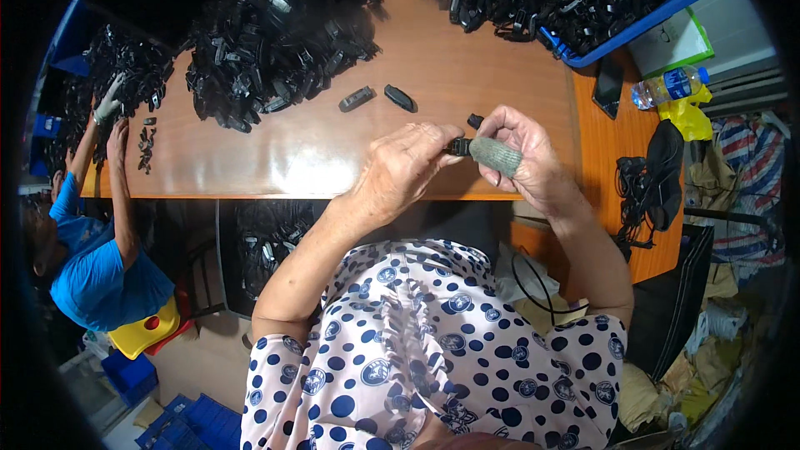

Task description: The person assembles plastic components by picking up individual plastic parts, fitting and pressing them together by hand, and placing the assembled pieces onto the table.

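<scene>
Over the table's near edge, my left hand (400, 165) is closed, its thumb and fingers pinching a small black plastic part (458, 147). My right hand (540, 158) meets it from the other side, fingers closed on the same part. A grey knitted finger cover (497, 157) sits on one of its digits and hides much of the grip. Another dark bit (475, 121) shows at the right fingertips; whether it belongs to the same part I cannot tell. Beyond my hands lie two loose black plastic pieces (357, 99) (401, 98).
A large heap of black plastic parts (275, 50) covers the far table (275, 158). At the far right stands a blue bin (650, 42). A phone (609, 83), a water bottle (669, 87) and black cords (633, 192) lie right. A co-worker in blue (108, 271) works at left.
</scene>
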Tool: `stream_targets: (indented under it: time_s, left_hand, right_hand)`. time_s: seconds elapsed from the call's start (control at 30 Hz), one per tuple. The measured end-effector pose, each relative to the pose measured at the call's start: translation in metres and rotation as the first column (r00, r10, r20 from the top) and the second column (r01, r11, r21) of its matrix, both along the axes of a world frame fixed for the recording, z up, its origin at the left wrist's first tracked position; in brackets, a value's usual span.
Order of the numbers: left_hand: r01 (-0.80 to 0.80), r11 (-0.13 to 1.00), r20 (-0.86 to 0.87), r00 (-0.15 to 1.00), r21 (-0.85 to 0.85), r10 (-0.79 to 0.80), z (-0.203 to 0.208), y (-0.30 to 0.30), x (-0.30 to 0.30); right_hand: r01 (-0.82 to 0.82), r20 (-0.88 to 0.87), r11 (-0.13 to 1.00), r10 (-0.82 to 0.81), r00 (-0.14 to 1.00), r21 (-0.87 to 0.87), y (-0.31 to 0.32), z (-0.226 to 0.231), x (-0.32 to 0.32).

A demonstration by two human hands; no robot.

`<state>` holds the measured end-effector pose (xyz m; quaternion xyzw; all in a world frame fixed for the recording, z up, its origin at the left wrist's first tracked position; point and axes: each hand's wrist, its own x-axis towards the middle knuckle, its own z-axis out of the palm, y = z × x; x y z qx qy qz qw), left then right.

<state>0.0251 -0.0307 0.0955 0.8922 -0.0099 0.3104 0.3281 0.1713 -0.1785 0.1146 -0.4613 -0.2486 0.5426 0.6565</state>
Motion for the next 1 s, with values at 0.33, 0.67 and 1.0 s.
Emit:
stream_targets:
  time_s: [0.33, 0.67, 1.0]
  left_hand:
    - [-0.077, 0.904, -0.292, 0.955, -0.42, -0.055, -0.017, -0.017, 0.002]
    - [-0.093, -0.055, -0.081, 0.977, -0.994, -0.199, -0.031, -0.037, 0.02]
    - [-0.107, 0.187, -0.161, 0.939, -0.977, -0.303, -0.064, -0.031, 0.011]
  right_hand:
    - [-0.07, -0.155, 0.941, 0.018, 0.988, -0.332, -0.002, -0.025, 0.005]
    - [-0.132, 0.043, 0.982, 0.127, 0.991, 0.133, 0.0, -0.054, 0.002]
    - [-0.035, -0.292, 0.992, -0.001, 0.956, -0.118, -0.01, -0.068, -0.009]
